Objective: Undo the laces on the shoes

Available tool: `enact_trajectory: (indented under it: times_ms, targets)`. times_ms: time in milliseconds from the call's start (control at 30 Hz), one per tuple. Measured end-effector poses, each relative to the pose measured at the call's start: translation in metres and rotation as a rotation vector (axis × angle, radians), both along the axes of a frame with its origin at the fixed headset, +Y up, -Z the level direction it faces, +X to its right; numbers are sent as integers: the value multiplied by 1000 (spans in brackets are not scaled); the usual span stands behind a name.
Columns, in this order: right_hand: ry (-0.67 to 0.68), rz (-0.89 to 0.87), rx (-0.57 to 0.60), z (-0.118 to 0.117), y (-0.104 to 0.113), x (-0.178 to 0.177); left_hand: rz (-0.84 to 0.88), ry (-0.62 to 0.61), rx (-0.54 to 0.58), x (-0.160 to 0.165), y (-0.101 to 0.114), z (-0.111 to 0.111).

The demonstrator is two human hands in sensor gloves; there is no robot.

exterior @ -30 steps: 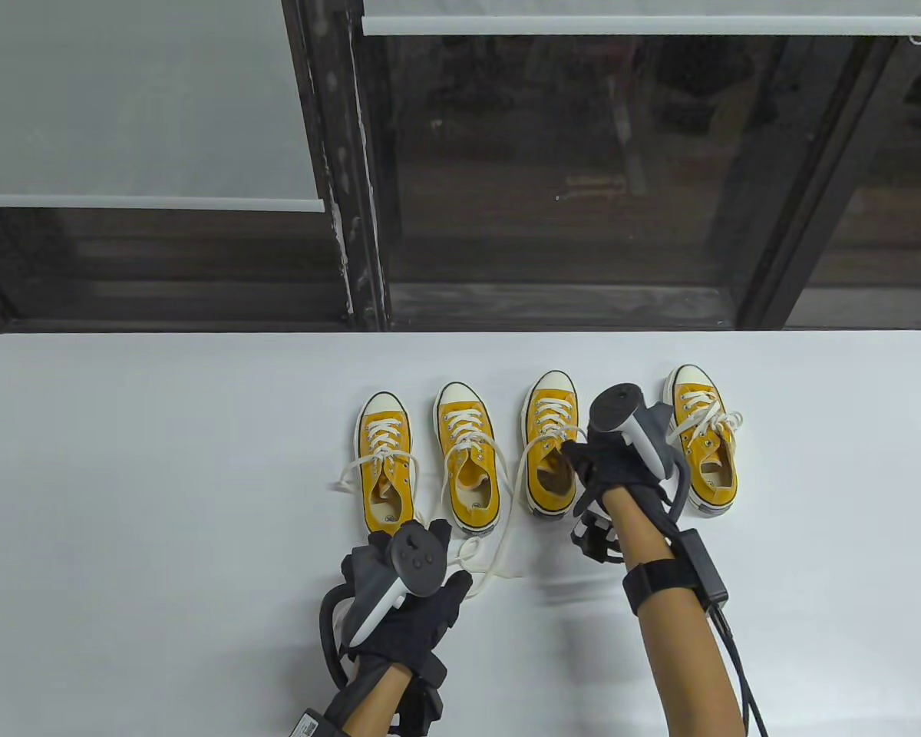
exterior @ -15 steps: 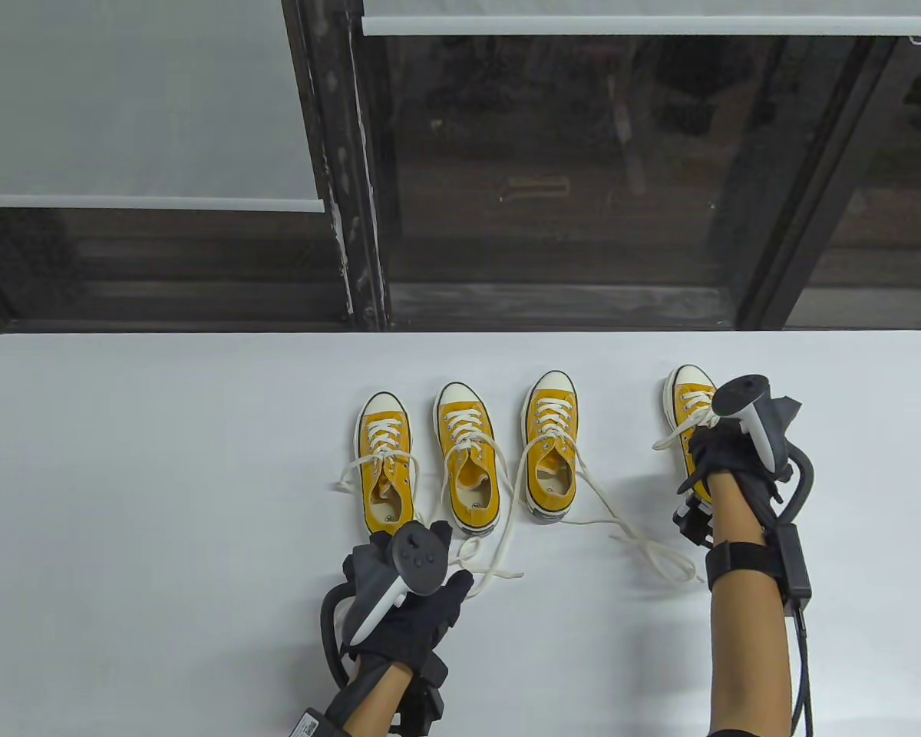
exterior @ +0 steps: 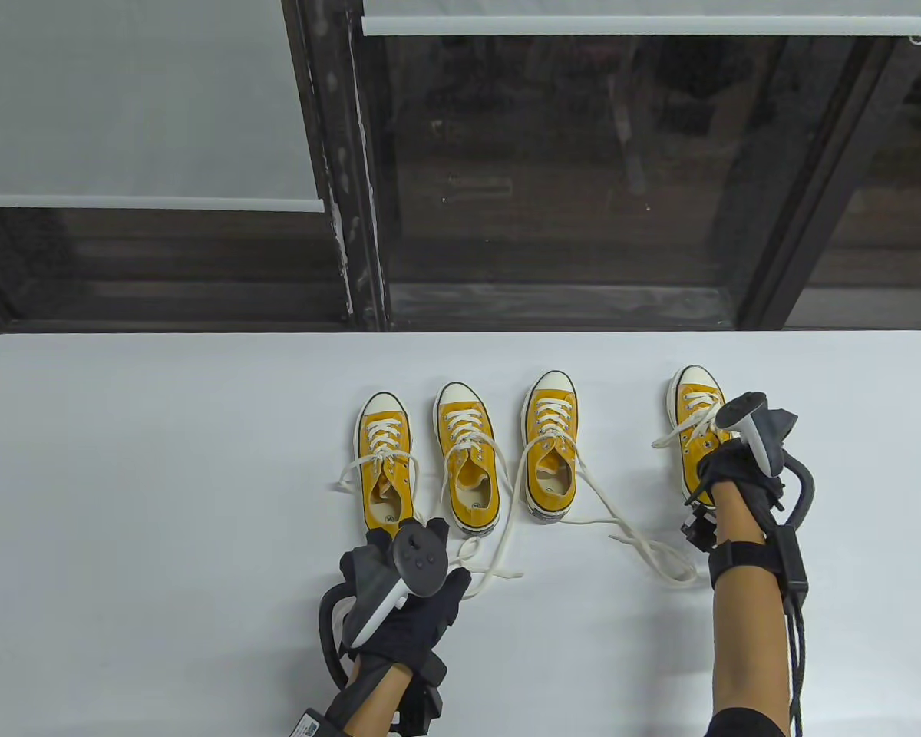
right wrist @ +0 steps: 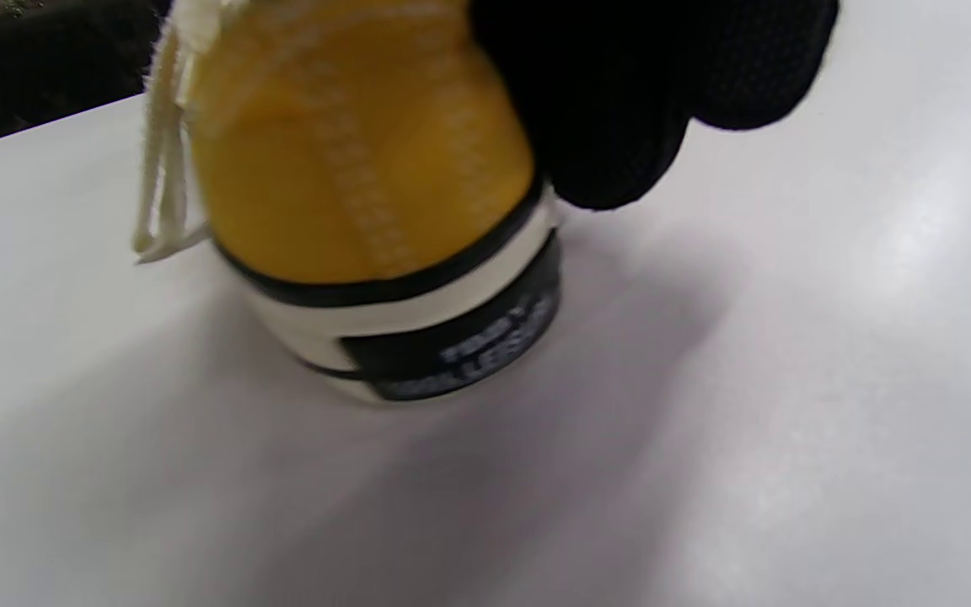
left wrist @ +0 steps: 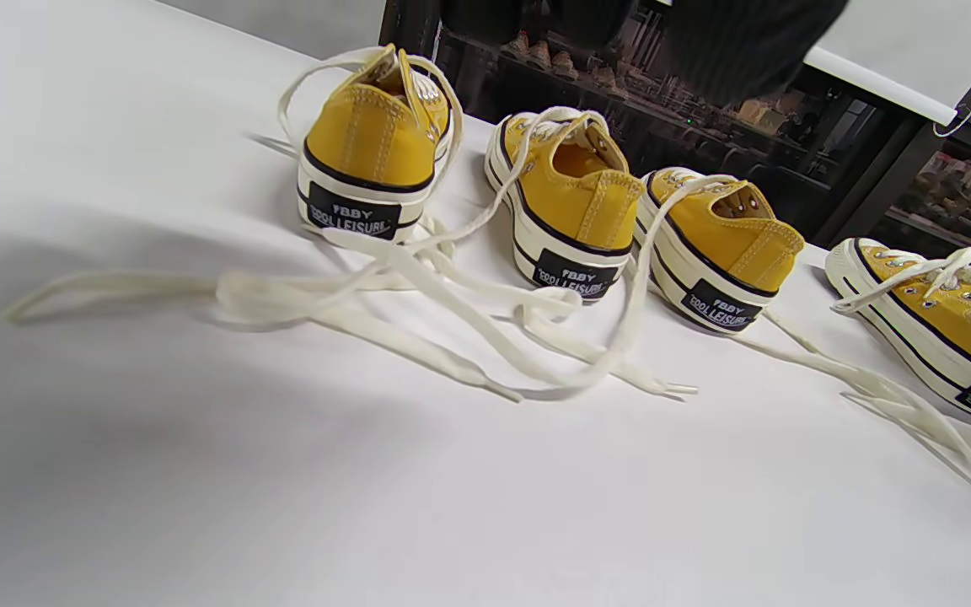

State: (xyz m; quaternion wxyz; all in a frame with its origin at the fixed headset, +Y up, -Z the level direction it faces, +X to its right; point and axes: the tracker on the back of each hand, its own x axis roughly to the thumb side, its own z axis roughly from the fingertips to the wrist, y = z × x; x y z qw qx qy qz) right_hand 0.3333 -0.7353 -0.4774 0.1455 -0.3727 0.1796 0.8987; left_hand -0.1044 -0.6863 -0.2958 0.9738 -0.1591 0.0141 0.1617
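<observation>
Four yellow shoes in a row on the white tabletop (exterior: pixel 161 461). Three left shoes: laces (exterior: pixel 622 537) untied and trailing. Fourth shoe (exterior: pixel 691 418), far right: bow apparently still tied. Right hand (exterior: pixel 725 472) has crossed over from the third shoe (exterior: pixel 550 445) and now grips the fourth's heel; untying looks next. Left hand (exterior: pixel 407 591) unmoved near the loose laces; grip cannot be told.

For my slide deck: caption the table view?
Right hand on the rightmost yellow sneaker; three neighbors' laces lie loose.
</observation>
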Motion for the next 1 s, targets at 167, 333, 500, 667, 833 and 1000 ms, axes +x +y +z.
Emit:
enact_trajectory:
  times_ms: [167,333,500,667,833,1000]
  targets:
    - [17,117,58,2,-2,5,-7,0,-11,0,-2,-1]
    - [28,136,106,13,11,4,-7,8,-22,-1,-3,-2]
    - [26,117,175,36,41,-1,-4,7,-17,-1,-3,-2]
    - [98,79,245,72,84,-25,10,14,-20,-4,-4,-1]
    - [217,-32,265,120,109,-51,29,23,-15,-8,-3,0]
    - [321,-83,193,165,106,-74,31,15,-9,-7,-3,0]
